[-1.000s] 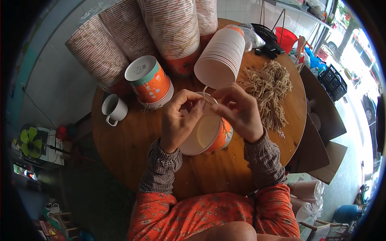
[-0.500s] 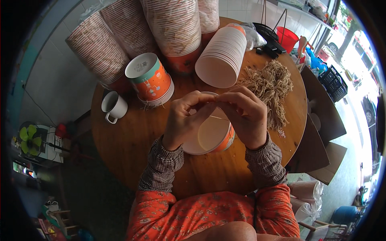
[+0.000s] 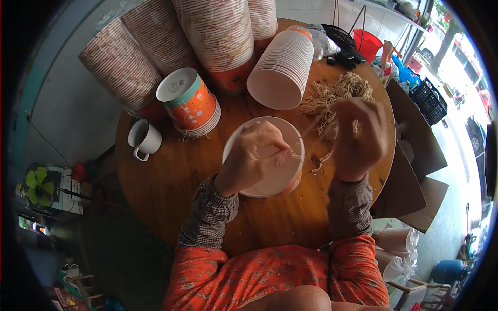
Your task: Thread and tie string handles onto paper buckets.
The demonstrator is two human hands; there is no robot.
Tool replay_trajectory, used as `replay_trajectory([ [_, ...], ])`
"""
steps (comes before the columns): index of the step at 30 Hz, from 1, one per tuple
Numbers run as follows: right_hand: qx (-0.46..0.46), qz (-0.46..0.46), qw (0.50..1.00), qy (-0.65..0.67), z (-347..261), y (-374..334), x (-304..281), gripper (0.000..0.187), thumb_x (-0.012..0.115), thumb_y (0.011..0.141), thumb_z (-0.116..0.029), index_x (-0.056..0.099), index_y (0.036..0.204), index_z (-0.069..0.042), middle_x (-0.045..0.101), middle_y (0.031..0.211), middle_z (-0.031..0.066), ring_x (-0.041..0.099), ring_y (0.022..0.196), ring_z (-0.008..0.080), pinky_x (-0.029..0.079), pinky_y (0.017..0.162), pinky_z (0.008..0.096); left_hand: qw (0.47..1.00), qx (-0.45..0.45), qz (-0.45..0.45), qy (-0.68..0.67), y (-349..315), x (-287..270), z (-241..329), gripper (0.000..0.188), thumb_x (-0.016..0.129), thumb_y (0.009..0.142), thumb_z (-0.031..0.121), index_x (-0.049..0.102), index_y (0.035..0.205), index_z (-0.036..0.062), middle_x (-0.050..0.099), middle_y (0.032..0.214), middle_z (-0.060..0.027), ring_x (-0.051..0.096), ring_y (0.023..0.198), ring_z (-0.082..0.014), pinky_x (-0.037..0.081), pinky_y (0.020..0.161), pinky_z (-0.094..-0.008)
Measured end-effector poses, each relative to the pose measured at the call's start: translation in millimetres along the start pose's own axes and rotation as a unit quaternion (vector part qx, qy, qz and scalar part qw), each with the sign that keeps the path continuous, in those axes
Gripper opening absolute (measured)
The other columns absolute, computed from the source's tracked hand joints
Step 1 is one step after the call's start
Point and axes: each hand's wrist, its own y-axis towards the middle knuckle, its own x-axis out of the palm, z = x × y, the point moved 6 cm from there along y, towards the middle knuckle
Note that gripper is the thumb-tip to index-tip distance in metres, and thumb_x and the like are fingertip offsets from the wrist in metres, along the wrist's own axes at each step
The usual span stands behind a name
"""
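Observation:
My left hand is closed in a pinch over a white-lined paper tub, holding a thin pale strand of twine whose end pokes out past the tub's rim. My right hand is curled and smeared by motion at the near side of a tangled heap of tan twine; its fingertips cannot be made out. A faint blurred streak runs from the tub's rim toward that hand. Between the hands, a loose twine piece lies on the wooden table.
Tall wrapped stacks of paper tubs crowd the back left. In front are an upside-down orange tub stack and a white mug. Another tub stack lies tilted behind the open tub. A cardboard box stands at the right edge.
My hands were together over the tub and have parted. The right one has swung right to the twine heap; the left has shifted slightly, staying above the tub.

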Motion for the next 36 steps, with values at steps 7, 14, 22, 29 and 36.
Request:
replay_trajectory([
  [7,0.02,0.17,0.983,-0.068,37.9,7.2,-49.0,0.016,0.066,0.076,0.014,0.066,0.088,0.004,0.066,0.083,0.0096,0.062,0.075,0.0158,0.05,0.067,0.0273,0.986,-0.005,-0.132,0.103,-6.7,18.5,-2.3,0.009,0.069,0.079,0.014,0.063,0.077,0.0077,0.062,0.084,-0.004,0.059,0.09,-0.0241,0.038,0.094,-0.0373],
  [14,0.081,0.187,0.978,-0.042,28.8,3.3,-65.7,0.016,0.065,0.08,0.012,0.064,0.095,0.005,0.064,0.088,0.0106,0.06,0.08,0.016,0.05,0.071,0.0265,0.975,0.028,-0.152,0.158,-15.6,30.5,27.4,0.01,0.066,0.079,0.016,0.061,0.076,0.0081,0.058,0.08,-0.0053,0.058,0.087,-0.0261,0.036,0.097,-0.0445],
  [22,-0.1,0.138,0.985,0.006,-24.5,-0.1,-63.2,0.017,0.071,0.076,-0.007,0.064,0.088,0.002,0.062,0.076,0.0118,0.06,0.074,0.0248,0.048,0.079,0.0454,0.919,0.06,0.055,0.386,-12.8,-11.7,35.5,0.008,0.064,0.076,0.002,0.058,0.078,0.0075,0.052,0.081,-0.0036,0.058,0.082,-0.0219,0.037,0.101,-0.0441],
  [29,-0.009,0.06,0.998,0.008,-17.4,12.6,-53.6,0.021,0.068,0.065,0.011,0.065,0.084,0.003,0.064,0.078,0.0119,0.06,0.075,0.0237,0.049,0.075,0.0395,0.928,0.051,0.017,0.369,-12.1,-9.0,15.8,0.014,0.063,0.078,-0.001,0.063,0.089,0.0078,0.063,0.087,-0.004,0.063,0.084,-0.0224,0.041,0.098,-0.0418],
  [36,0.047,-0.097,0.993,0.045,-8.7,13.9,-30.0,0.02,0.072,0.068,0.009,0.067,0.086,0.002,0.062,0.082,0.0099,0.06,0.073,0.0203,0.047,0.064,0.0286,0.967,0.005,0.048,0.248,-31.6,-2.3,-12.2,0.01,0.062,0.083,0.002,0.061,0.091,0.0086,0.066,0.087,-0.0033,0.064,0.082,-0.023,0.041,0.096,-0.0429],
])
